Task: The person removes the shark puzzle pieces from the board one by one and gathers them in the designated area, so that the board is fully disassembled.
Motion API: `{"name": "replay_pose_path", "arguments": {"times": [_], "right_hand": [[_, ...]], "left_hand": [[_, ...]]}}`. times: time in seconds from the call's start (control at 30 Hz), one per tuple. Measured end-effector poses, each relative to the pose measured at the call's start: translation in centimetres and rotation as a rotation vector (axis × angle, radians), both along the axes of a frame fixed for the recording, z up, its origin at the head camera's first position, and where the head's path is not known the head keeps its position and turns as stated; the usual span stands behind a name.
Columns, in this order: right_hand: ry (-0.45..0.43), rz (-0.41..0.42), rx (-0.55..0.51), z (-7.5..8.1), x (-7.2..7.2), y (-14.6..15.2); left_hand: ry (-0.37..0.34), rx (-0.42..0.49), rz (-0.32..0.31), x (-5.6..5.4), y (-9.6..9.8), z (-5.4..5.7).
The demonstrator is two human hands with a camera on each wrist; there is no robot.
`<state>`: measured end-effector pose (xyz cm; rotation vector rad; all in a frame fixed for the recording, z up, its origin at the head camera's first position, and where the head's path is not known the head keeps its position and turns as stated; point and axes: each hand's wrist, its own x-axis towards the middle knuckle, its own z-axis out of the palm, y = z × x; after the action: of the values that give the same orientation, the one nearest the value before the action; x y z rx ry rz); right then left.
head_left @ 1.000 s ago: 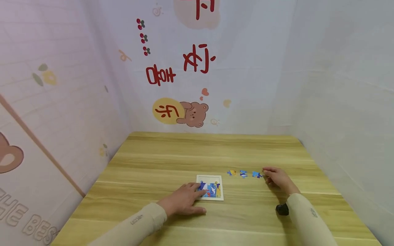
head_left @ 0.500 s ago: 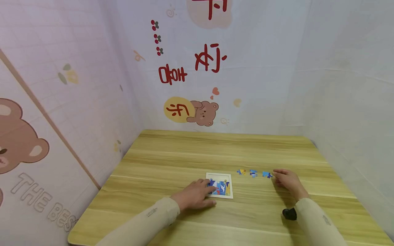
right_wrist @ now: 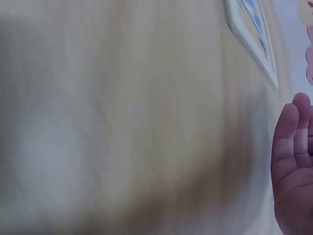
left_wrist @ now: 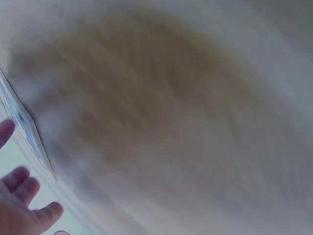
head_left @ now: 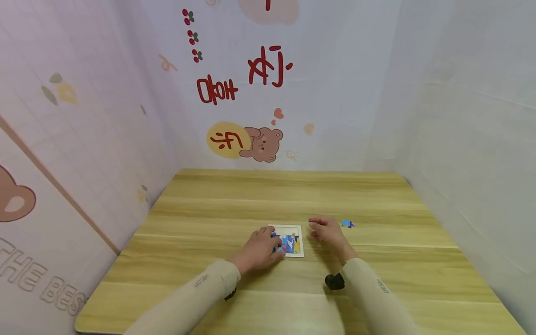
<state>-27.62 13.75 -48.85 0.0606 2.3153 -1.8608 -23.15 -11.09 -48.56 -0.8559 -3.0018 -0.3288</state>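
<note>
A small white-framed jigsaw puzzle [head_left: 293, 253] lies partly filled with a blue and yellow sea picture. My left hand [head_left: 258, 249] rests over its left side, fingers relaxed on the picture. In the left wrist view, fingers [left_wrist: 29, 188] show beside the frame edge. Just right of the frame, my right hand [head_left: 331, 235] is low over the table. A bit of blue puzzle piece [head_left: 310, 223] shows between its index finger and thumb; most of that piece is hidden. Another blue puzzle piece [head_left: 347, 224] lies apart, to the right of this hand.
The wooden table [head_left: 234, 200] meets white printed cloth walls [head_left: 347, 93] at the back and sides. A black object [head_left: 335, 281] sits at the right wrist, under the sleeve. The right wrist view shows the frame's corner [right_wrist: 254, 44].
My right hand has moved left, from beside the rightmost piece to near the frame, covering where two pieces lay. The left hand's fingers and thumb have drawn closer together on the puzzle.
</note>
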Motion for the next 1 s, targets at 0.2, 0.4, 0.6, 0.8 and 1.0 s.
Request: {"name": "replay_pose_path", "arguments": {"times": [0.2, 0.4, 0.6, 0.8, 1.0], "right_hand": [[-0.006, -0.007, -0.026, -1.0, 0.4, -2.2], [0.046, 0.009, 0.038, -1.4, 0.8, -2.8], [0.066, 0.052, 0.112, -1.6, 1.0, -3.0], [0.056, 0.071, 0.161, -1.3, 0.8, -3.3], [0.061, 0.124, 0.298, -0.9, 0.7, -3.6]], "left_hand": [[-0.017, 0.265, 0.159, -0.5, 1.0, 0.1], [-0.034, 0.313, 0.218, -0.5, 1.3, -0.8], [0.030, 0.249, 0.195, -0.1, 1.5, -1.0], [0.024, 0.225, 0.199, 0.1, 1.6, -0.7], [0.016, 0.219, 0.193, 0.4, 1.4, -0.6]]}}
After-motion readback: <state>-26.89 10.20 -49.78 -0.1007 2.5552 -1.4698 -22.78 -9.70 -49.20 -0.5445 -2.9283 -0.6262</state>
